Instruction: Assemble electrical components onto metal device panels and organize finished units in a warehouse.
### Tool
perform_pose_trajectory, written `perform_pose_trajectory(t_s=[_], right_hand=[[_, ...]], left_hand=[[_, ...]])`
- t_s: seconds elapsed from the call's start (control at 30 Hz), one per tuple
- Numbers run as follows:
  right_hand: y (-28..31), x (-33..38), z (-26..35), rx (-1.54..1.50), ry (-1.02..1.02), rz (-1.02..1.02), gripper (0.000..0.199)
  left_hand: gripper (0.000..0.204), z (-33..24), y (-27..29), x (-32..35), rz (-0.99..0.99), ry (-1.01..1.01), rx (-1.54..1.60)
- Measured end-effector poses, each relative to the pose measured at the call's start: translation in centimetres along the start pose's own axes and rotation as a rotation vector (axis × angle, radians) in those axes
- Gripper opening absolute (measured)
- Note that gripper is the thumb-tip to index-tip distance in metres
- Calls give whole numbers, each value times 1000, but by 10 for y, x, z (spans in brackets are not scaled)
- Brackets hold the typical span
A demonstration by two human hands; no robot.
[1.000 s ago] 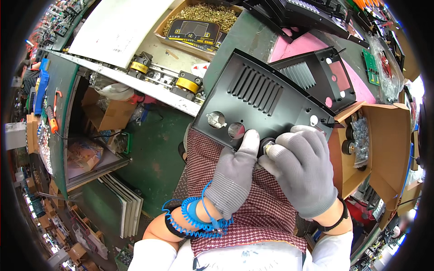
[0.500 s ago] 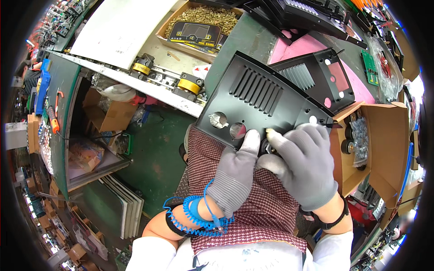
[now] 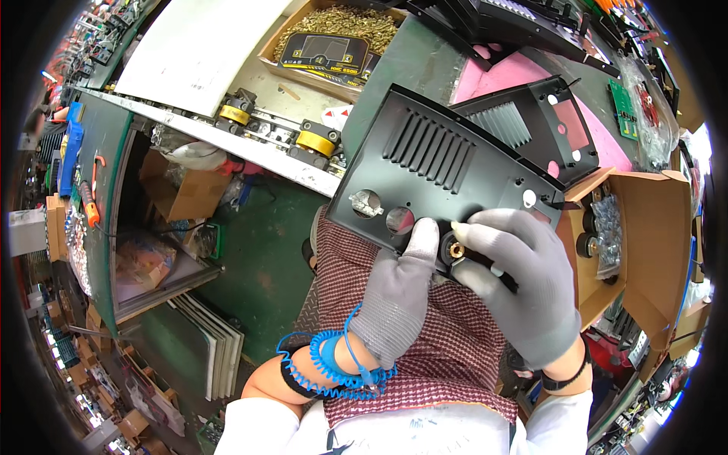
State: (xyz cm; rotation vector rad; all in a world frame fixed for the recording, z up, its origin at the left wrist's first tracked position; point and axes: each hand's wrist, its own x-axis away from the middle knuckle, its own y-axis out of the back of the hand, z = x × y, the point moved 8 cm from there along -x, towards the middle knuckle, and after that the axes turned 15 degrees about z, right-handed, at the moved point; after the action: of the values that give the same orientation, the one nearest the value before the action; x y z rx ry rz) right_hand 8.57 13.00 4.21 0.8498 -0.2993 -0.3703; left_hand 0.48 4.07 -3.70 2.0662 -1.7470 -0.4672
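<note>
Two hands in gray gloves are below me as I look through the head camera from far away. I see the black metal panel (image 3: pixel 447 199) lying tilted, its near edge over the checked cloth (image 3: pixel 356 254) on the person's lap and its far part over the green desk (image 3: pixel 409 57). On the left hand (image 3: pixel 394 296) the grip is pinching the panel – the thumb lies flat on top by the near edge, and the fingers are hidden from me. On the right hand (image 3: pixel 523 280) the thumb and first finger stand apart, one on each side of a gold-colored ring (image 3: pixel 456 249) – I cannot tell if they are squeezing it. That ring sits in a round black part (image 3: pixel 442 250), just beside the left thumb. A blue curly cord (image 3: pixel 326 356) goes around the left wrist. Past the panel I see a second black panel (image 3: pixel 533 155) lying partly on a pink sheet (image 3: pixel 506 76). To the right, a cardboard box (image 3: pixel 656 243) holds a clear bag (image 3: pixel 608 239) and round black pieces.
</note>
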Motion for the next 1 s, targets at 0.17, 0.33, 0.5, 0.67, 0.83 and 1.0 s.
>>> perform_pose_trajectory(t_s=[0.17,0.33,0.5,0.67,0.83,1.0], right_hand=[[-7,-3,-4,18,49,18,29],[-5,8,7,47,89,-74,25],[-5,6,7,30,-44,-30,23],[1,-3,-9,-402,-30,19,18],[-1,-7,-9,-209,28,-95,18],[-7,-1,0,54,145,19,21]], left_hand=[[59,8,0,3,18,84,84],[59,8,2,3,20,125,110],[58,5,3,2,26,129,105],[58,6,1,3,36,136,115],[58,6,-1,1,48,136,118],[57,7,0,0,49,149,123]])
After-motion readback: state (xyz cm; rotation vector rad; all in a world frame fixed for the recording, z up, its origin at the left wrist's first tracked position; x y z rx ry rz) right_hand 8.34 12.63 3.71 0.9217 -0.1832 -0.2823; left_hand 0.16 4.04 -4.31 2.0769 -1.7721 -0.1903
